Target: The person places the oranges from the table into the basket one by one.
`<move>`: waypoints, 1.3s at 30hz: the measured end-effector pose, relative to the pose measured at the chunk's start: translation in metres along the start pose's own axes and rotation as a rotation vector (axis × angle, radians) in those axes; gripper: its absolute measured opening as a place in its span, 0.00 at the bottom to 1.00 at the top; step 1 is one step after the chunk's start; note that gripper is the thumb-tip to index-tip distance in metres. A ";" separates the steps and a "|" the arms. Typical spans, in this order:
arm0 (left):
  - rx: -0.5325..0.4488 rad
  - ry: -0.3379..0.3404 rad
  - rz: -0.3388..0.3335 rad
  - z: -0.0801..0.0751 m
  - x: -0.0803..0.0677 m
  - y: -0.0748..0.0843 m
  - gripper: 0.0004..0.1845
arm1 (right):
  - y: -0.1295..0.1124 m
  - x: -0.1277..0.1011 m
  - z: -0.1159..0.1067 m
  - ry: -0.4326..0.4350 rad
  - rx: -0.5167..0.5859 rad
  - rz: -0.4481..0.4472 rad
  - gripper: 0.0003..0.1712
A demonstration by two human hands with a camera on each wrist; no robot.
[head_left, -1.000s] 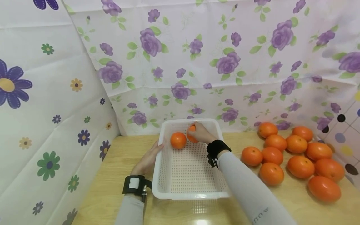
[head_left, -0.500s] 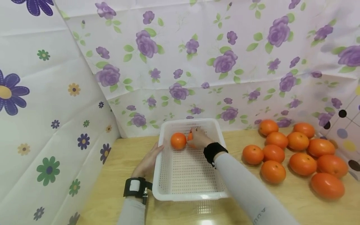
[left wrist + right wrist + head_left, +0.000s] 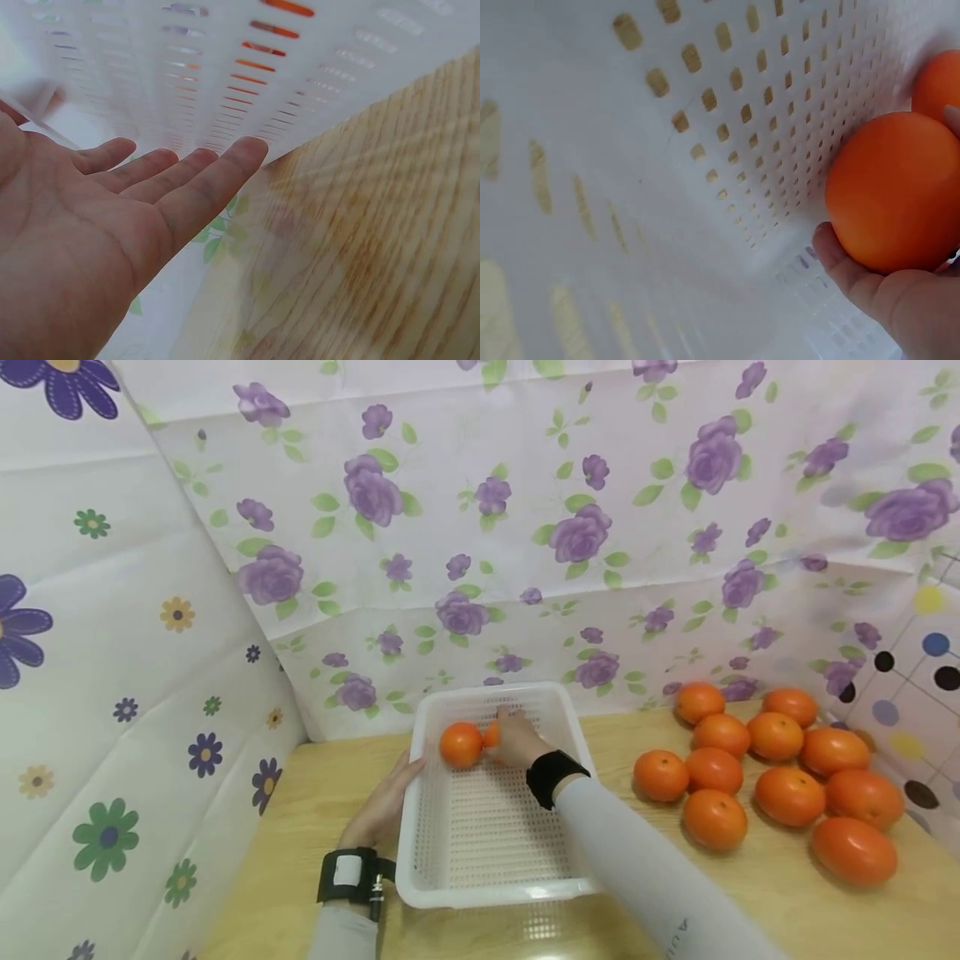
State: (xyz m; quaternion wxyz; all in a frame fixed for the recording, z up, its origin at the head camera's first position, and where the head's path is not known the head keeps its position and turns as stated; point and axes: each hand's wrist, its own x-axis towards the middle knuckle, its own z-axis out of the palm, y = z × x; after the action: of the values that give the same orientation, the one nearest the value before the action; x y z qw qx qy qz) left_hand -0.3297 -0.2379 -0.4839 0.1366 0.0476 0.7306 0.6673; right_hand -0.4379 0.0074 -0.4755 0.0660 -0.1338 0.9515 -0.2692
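My right hand [image 3: 519, 740] reaches into a white perforated plastic basket [image 3: 498, 893] and grips an orange [image 3: 892, 191] near the back wall. In the right wrist view the thumb and fingers lie around this smooth, round fruit. Just left of it, a second orange [image 3: 461, 745] sits on the basket floor. Outside the basket's left side is my left hand [image 3: 381, 806], its thumb at the rim. The left wrist view shows its straight fingers [image 3: 199, 187] touching the slotted wall.
Several loose oranges [image 3: 716, 770] lie grouped on the wooden table [image 3: 322, 802] right of the basket. A floral sheet [image 3: 450, 527] hangs directly behind the table, and another patterned sheet [image 3: 150, 760] borders its left side.
The right hand has drawn slightly toward me and left with its orange, bringing it close beside the second one. The left hand stays at the basket's side. The head view has shifted a little.
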 end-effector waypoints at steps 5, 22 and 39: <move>0.007 0.000 0.003 -0.003 -0.002 -0.003 0.40 | 0.001 0.005 0.003 -0.002 0.008 0.020 0.56; 0.010 -0.007 0.006 -0.001 0.001 -0.004 0.38 | 0.000 -0.009 -0.013 -0.024 0.073 0.077 0.61; -0.019 -0.030 0.019 -0.002 0.001 -0.003 0.37 | -0.002 -0.008 -0.026 0.193 0.128 0.018 0.35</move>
State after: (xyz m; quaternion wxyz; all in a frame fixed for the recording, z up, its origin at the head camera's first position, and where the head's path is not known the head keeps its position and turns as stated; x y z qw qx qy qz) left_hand -0.3309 -0.2395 -0.4869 0.1416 0.0631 0.7217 0.6747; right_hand -0.4351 0.0208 -0.4521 -0.0150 -0.0944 0.9354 -0.3403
